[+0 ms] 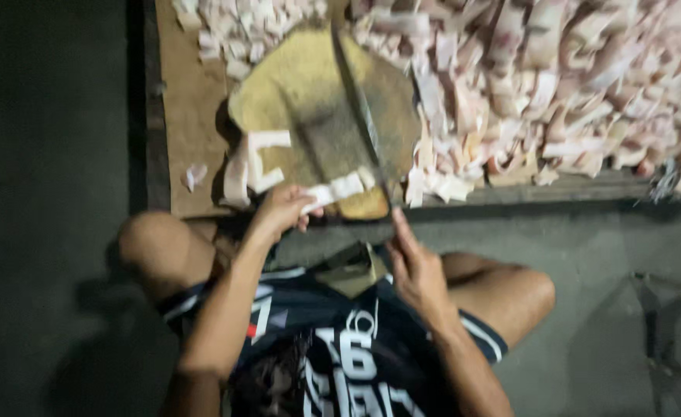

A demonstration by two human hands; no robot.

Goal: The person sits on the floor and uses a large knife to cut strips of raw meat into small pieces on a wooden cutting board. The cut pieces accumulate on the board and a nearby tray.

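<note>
The left hand point(279, 212) pinches a pale strip point(339, 189) at the near edge of the round block point(310, 85). The right hand point(414, 266) grips the knife point(360, 104) — its blade lies across the block. Cut pieces point(557, 85) crowd the board's point(190, 116) right side; bare board remains along its left edge.

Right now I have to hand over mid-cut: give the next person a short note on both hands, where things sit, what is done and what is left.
Left hand: pinching a pale strip flat on the round yellow cutting block.
Right hand: gripping the long knife; its blade lies across the block, next to the strip.
Another strip piece hangs over the block's left edge.
Done: a large pile of cut pieces covers the board to the right and behind the block.
Left: the strip under the left hand looks uncut, as does the piece on the left edge.
</note>
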